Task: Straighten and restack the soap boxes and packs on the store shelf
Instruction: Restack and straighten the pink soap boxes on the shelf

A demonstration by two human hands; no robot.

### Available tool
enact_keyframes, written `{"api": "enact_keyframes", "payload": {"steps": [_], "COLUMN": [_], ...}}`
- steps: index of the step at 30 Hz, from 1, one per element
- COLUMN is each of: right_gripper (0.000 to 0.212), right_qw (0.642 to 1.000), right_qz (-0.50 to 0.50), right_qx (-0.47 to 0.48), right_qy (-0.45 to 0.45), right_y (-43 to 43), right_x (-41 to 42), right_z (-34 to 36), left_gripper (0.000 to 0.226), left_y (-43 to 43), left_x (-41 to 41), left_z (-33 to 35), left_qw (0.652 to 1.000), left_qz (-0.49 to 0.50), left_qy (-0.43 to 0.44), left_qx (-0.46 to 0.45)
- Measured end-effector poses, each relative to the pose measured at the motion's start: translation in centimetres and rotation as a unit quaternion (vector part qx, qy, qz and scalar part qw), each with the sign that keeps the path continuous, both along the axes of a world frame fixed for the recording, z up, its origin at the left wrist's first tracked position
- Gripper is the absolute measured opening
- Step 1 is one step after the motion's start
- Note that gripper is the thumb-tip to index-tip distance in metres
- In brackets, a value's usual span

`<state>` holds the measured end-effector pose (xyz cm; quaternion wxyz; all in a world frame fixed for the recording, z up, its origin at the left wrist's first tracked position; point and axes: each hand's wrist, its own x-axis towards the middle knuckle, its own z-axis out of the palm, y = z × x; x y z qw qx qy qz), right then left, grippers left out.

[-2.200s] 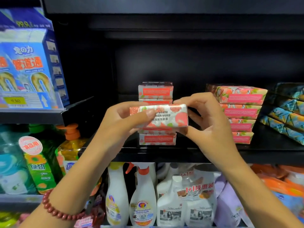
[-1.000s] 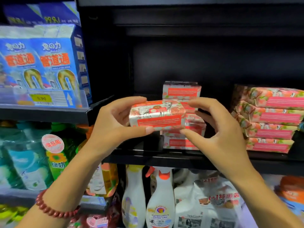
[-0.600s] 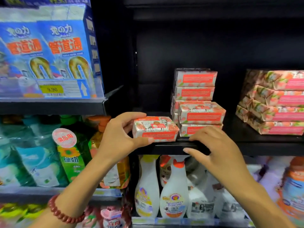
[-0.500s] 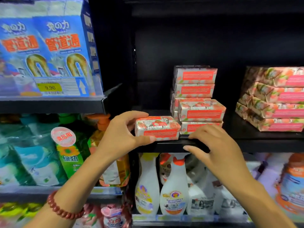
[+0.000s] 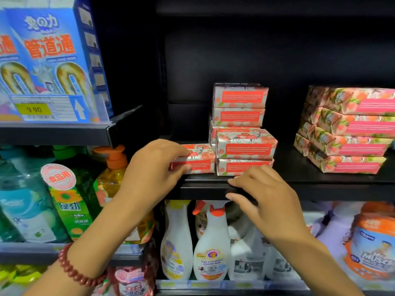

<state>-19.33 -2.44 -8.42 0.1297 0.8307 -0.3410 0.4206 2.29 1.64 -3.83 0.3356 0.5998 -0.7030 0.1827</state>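
Note:
A single soap box (image 5: 199, 160), white with peach print and an orange label, sits on the black shelf (image 5: 303, 185) just left of a stack of like boxes (image 5: 241, 129). My left hand (image 5: 154, 169) grips its left end, thumb on the front, fingers over the top. In that stack the second box from the bottom (image 5: 245, 146) juts forward, out of line. My right hand (image 5: 267, 201) hovers by the shelf's front edge below the stack, fingers loosely curled, holding nothing. Wider pink-labelled soap packs (image 5: 346, 129) are stacked to the right.
Blue drain-cleaner boxes (image 5: 49, 60) stand on the upper left shelf with a yellow price tag (image 5: 34, 109). Green and yellow dish-soap bottles (image 5: 70, 195) fill the left lower shelf. White spray bottles (image 5: 210, 246) stand directly below the soap shelf.
My left hand has carried the soap box down from in front of the stack and set it on the shelf left of the stack. My right hand let go and dropped to the shelf edge.

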Motion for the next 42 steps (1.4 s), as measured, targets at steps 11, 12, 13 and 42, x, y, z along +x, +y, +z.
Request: {"api": "enact_keyframes", "payload": {"steps": [11, 12, 13, 42], "right_gripper": [0.022, 0.022, 0.022, 0.032], "right_qw": [1.000, 1.000, 0.999, 0.982], "right_qz": [0.008, 0.008, 0.011, 0.057], "right_qx": [-0.011, -0.007, -0.003, -0.175], "right_qy": [0.020, 0.026, 0.033, -0.035], "right_y": [-0.3, -0.2, -0.2, -2.0], "right_x": [-0.2, -0.2, -0.2, -2.5], "right_z": [0.3, 0.4, 0.5, 5.0], "left_gripper": [0.031, 0.031, 0.031, 0.039], "left_y": [-3.9, -4.0, -3.9, -0.7], "left_x": [0.3, 0.2, 0.1, -3.9], "left_z": [0.8, 0.8, 0.8, 1.4], "left_qw": [0.994, 0.994, 0.994, 0.898], "left_qz": [0.103, 0.104, 0.103, -0.167], "left_qy": [0.016, 0.015, 0.013, 0.406], "left_qx": [0.037, 0.041, 0.046, 0.015]}}
